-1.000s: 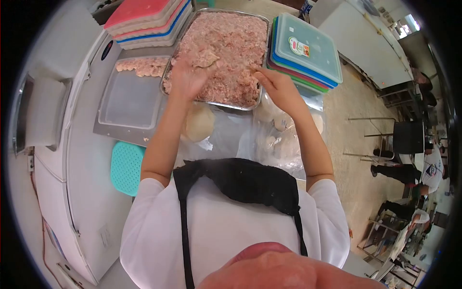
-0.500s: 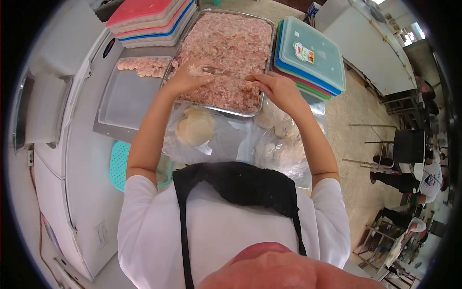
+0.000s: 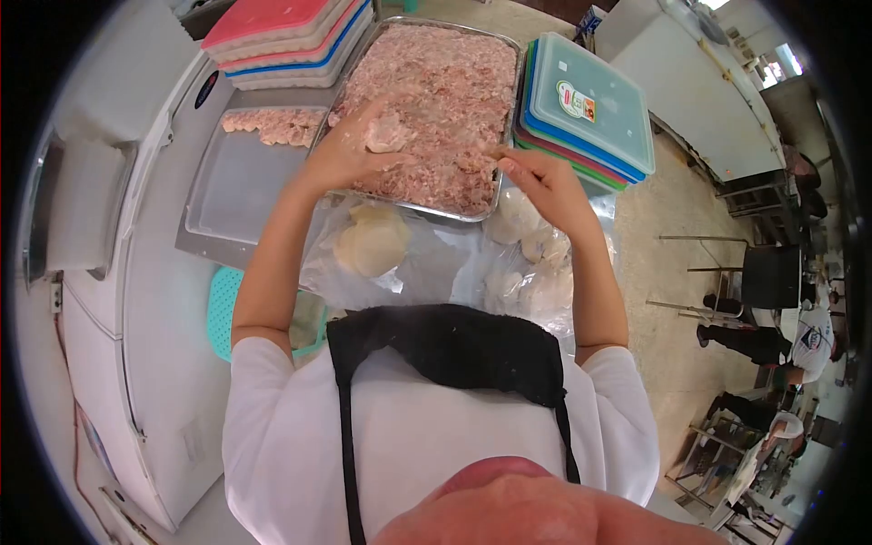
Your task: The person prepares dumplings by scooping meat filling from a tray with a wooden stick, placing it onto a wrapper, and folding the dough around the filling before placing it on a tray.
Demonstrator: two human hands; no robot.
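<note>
- Pink, sticky-looking lump (image 3: 388,133): it lies in your cupped left hand (image 3: 343,159), fingers spread, thumb apart, above the tray's near left part.
- Your right hand (image 3: 549,182) pinches a slim brownish implement (image 3: 499,153), mostly obscured, at the tray's right edge.
- Risk: tilting that loose left palm could drop the lump; a slick grip could let the implement slip.
- Large rectangular metal tray (image 3: 427,210): filled nearly throughout with coarse pale-pink minced mixture (image 3: 436,82). Scooping hard near the rim could spill some.
- Shallow translucent plastic tray (image 3: 241,195), left: pink lumps (image 3: 272,125) along its far end only.
- Clear plastic bag (image 3: 436,259), nearest you: pale, round, flat pieces (image 3: 371,243). A snagging forearm could drag it.
- Stacked white plastic containers with red and blue lids (image 3: 282,50): contents hidden.
</note>
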